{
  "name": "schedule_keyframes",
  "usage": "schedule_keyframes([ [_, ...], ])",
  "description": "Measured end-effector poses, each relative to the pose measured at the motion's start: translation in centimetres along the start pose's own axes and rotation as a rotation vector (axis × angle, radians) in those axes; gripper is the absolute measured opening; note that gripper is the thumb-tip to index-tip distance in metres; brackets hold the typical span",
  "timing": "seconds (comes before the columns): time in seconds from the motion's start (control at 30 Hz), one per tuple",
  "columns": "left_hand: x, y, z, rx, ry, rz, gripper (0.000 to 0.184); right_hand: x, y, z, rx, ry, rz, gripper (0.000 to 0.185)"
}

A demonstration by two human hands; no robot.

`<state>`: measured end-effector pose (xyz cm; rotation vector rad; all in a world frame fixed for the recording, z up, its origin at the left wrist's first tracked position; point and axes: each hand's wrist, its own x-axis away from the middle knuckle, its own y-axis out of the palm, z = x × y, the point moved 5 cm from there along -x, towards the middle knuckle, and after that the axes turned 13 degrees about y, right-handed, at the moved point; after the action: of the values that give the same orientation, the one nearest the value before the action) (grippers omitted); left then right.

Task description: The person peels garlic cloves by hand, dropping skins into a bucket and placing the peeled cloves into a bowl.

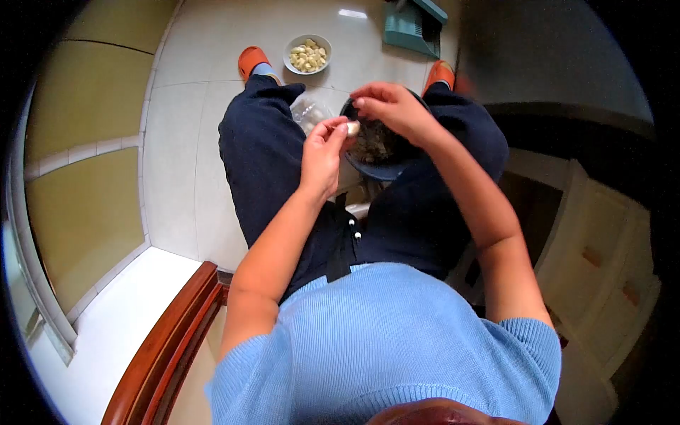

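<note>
My left hand pinches a pale garlic clove between thumb and fingertips, just over the near left rim of a dark bin. Inside the bin lie brownish, papery peelings. My right hand is above the bin, a little ahead of the clove and apart from it. Its thumb and fingers are drawn together; whatever may be between them is too small to make out. A clear plastic bag with whitish contents, probably garlic, sits left of the bin. Further off, a white bowl holds several peeled garlic cloves.
Both legs in dark trousers flank the bin, with orange shoes on the tiled floor. A teal dustpan stands beyond the right foot. Yellowish panels line the left side, and a reddish wooden rail is at lower left.
</note>
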<state>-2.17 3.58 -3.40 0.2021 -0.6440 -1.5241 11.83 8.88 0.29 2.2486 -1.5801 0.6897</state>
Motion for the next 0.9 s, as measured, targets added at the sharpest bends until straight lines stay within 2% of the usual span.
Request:
schedule_keyframes([
  [0.07,0.1,0.5,-0.3,0.033,0.003,0.012,0.018,2.9,0.3,2.9,-0.161,-0.042,0.089,0.025],
  [0.17,0.2,1.6,-0.6,-0.024,0.011,-0.046,0.019,5.8,0.8,5.8,-0.538,0.126,0.08,0.025],
  [0.27,0.2,3.3,-1.2,-0.085,0.091,-0.184,0.022,5.2,-0.3,6.9,-0.443,-0.009,0.046,0.024],
  [0.33,0.3,4.2,-1.2,-0.284,0.184,-0.267,0.025,4.8,-1.5,7.4,-0.479,-0.023,0.106,0.02],
  [0.53,-0.1,5.0,-1.3,-0.336,0.152,-0.298,0.023,4.6,-1.8,8.8,-0.582,-0.005,0.127,0.021],
  [0.67,-0.4,4.9,-0.3,-0.644,0.415,-0.36,0.014,4.0,-0.9,9.0,-0.794,0.09,0.072,0.029],
  [0.73,-0.2,4.6,0.4,-0.872,0.613,-0.343,0.011,3.3,-0.1,8.5,-0.795,0.0,-0.013,0.03],
  [0.8,-0.3,4.5,0.3,-0.844,0.621,-0.395,0.013,3.3,0.0,7.9,-0.791,-0.026,-0.031,0.03],
  [0.83,-0.1,4.6,0.5,-0.927,0.626,-0.473,0.016,3.1,-0.1,7.9,-0.793,-0.046,-0.049,0.03],
  [0.87,-0.2,4.2,-0.1,-0.66,0.402,-0.459,0.019,3.1,-0.1,7.8,-0.793,-0.064,-0.068,0.029],
  [0.9,-0.2,4.3,0.3,-0.632,0.428,-0.41,0.019,3.2,-0.3,7.5,-0.812,-0.042,-0.112,0.028],
])
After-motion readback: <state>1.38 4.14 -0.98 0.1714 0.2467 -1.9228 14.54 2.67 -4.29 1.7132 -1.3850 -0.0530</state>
